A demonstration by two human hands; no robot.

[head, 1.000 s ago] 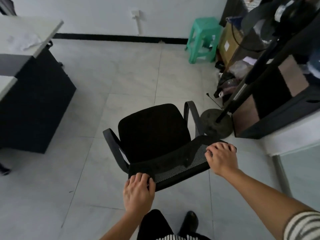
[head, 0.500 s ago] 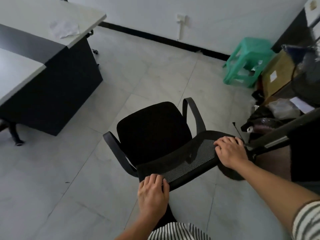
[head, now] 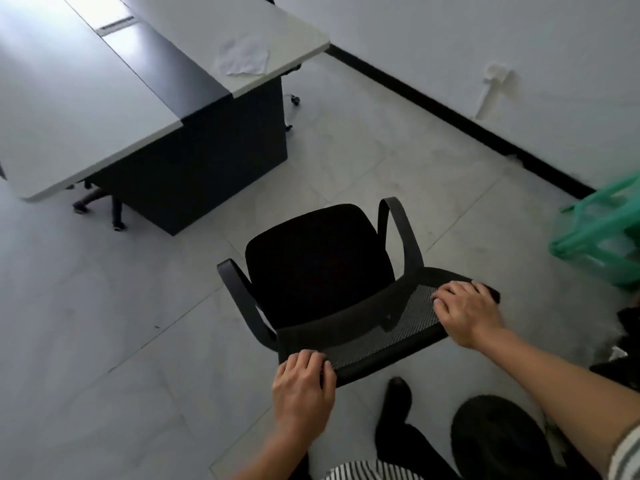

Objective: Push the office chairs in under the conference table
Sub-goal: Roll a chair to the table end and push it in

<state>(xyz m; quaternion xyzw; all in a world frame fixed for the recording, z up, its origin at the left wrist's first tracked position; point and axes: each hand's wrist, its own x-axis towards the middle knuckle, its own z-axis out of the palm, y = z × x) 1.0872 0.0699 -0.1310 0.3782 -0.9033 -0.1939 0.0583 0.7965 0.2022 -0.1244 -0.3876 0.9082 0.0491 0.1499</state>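
Head view, looking down. Chair [head: 318,261]: black, with a padded seat, two looped armrests [head: 398,230] and a mesh backrest [head: 391,327]. It stands on the grey tiled floor [head: 104,323] out in the open, directly ahead of the person, with the seat pointing away from them. It is not under the table [head: 86,98]; bare floor separates the seat front from the table's dark end panel, which lies up and to the left. Left hand [head: 303,393]: grips the left end of the backrest's top edge, fingers curled over the rim onto the mesh. Right hand [head: 467,315]: grips the right end of the same edge, fingers draped forward over the mesh, thumb side at the rear of the rim. Both forearms reach in from the bottom of the frame, a striped sleeve showing on the right one. Table: light top with a dark centre strip, running off to the upper left. A crumpled sheet of paper [head: 242,58] lies near its far corner. Castors [head: 100,202] of another chair show beneath the near edge of the table. A green stool [head: 602,233] is at the right edge, near the white wall [head: 485,29] with its black skirting. A dark shoe [head: 398,393] sits on the floor just behind the backrest.
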